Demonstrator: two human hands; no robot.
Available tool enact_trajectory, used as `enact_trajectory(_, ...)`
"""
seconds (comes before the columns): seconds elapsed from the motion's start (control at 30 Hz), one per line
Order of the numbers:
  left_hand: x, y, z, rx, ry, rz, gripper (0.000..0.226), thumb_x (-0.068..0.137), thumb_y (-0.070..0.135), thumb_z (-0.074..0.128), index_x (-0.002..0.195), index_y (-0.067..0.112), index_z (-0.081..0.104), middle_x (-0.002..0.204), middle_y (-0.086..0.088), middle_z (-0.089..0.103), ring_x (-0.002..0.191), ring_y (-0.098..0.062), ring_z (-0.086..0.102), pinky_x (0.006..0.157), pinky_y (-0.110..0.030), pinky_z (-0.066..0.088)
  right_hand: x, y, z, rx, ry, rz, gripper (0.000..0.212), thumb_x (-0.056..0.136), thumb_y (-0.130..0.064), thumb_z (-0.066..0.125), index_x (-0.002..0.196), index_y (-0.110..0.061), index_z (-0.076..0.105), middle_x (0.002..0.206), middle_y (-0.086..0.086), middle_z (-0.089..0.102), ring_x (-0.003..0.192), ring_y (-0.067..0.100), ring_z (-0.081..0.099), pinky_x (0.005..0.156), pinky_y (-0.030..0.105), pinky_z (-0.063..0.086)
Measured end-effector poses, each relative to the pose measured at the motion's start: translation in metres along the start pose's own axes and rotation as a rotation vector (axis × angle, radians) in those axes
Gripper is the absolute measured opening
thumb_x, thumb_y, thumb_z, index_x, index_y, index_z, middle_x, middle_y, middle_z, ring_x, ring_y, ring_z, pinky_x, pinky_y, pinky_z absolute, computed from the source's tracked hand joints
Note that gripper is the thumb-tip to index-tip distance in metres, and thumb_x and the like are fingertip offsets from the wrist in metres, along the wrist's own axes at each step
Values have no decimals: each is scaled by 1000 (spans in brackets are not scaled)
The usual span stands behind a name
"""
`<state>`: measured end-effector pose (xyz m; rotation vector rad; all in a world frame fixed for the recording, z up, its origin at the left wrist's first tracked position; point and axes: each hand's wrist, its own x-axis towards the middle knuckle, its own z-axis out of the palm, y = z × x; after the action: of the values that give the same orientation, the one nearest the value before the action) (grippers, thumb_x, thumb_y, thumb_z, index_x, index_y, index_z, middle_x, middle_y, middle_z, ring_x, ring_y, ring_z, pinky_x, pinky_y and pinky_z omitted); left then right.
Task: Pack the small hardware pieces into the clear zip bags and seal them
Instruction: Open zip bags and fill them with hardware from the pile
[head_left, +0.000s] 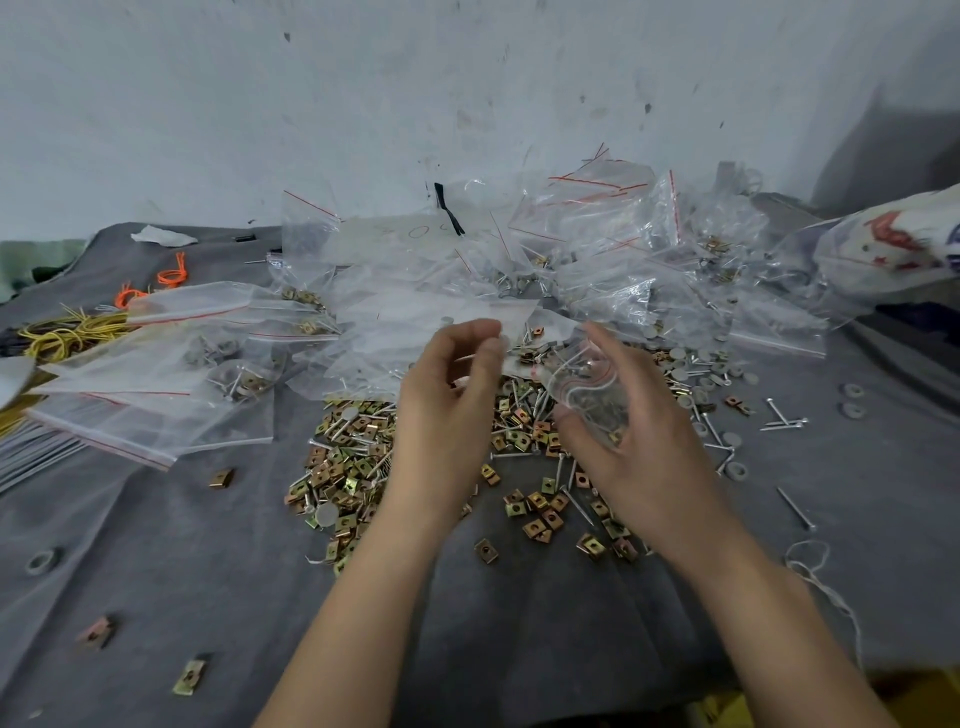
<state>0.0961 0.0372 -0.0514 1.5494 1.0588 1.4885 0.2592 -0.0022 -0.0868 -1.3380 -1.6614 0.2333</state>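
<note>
Grey cloth covers the tabletop (519, 597), with a scuffed wall behind. I'd call it midway: filled bags (597, 260) are heaped at the back, too many to count, while dozens of loose clips (348, 467) and screws (784, 423) lie unpacked. My right hand (639, 447) has its grip round one part-filled zip bag (582, 384) above the pile. My left hand (447, 415) pinches a thin pale piece (464, 357).

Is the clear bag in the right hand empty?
No, small metal pieces show through the clear bag that the right hand grips.
</note>
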Motion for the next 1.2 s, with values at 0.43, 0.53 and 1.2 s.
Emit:
enact_trajectory(0.43, -16, -29, -19, 907, -383, 228, 20, 99, 26, 53, 114, 23, 66, 111, 5, 65, 106, -18, 55, 95, -34, 41, 0, -4, 0, -32, 14, -9, 65, 96, -36, 61, 154, -30, 32, 130, -23, 42, 120, -22, 35, 95, -4, 23)
enact_trajectory(0.53, -17, -35, -9, 1043, -447, 277, 26, 102, 33, 44, 123, 29, 59, 120, 6, 58, 116, -18, 49, 99, -32, 36, 0, -3, 1, -28, 18, -12, 65, 96, -36, 61, 154, -29, 32, 131, -22, 43, 121, -21, 36, 95, -3, 24)
enact_trajectory(1.2, -4, -33, -14, 398, -252, -9, 15, 99, 17, 54, 107, 24, 65, 90, -6, 67, 69, -7, 55, 63, -19, 43, 0, -2, -3, -36, 19, 8, 65, 97, -37, 59, 155, -33, 29, 131, -27, 39, 121, -22, 34, 96, -3, 23)
